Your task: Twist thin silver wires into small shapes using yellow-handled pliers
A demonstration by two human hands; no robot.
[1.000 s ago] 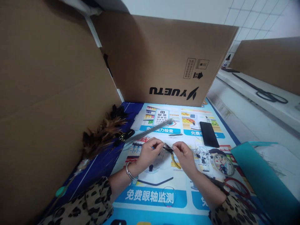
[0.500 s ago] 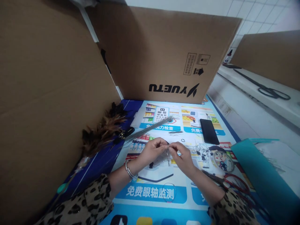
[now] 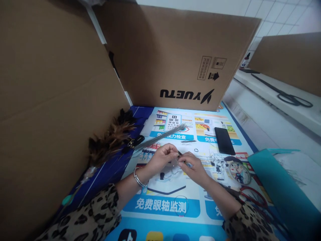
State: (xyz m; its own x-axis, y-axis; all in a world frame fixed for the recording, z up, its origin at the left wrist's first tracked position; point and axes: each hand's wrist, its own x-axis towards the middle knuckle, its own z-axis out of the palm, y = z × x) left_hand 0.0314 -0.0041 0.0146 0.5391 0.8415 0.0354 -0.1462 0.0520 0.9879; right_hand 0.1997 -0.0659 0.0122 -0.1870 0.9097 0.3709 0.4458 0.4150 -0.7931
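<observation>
My left hand and my right hand meet over the printed mat, fingertips nearly touching. Each is pinched closed at a small dark, thin piece between them, too small to make out. Beyond my hands lies a bundle of thin grey wires, slanting up to the right, with a few short wires beside it. A tangle of fine wire pieces is spread to the right of my right hand. A thin wire ring rests on the mat nearer to me.
A black phone, a round clear dish, red-handled scissors and a teal box are on the right. Brown feathers lie at left. Cardboard panels stand behind and left. Black scissors lie on a ledge.
My left hand has risen slightly, and the fingers of both hands have shifted around the small piece. A dark tip now shows between them. The view has moved a little.
</observation>
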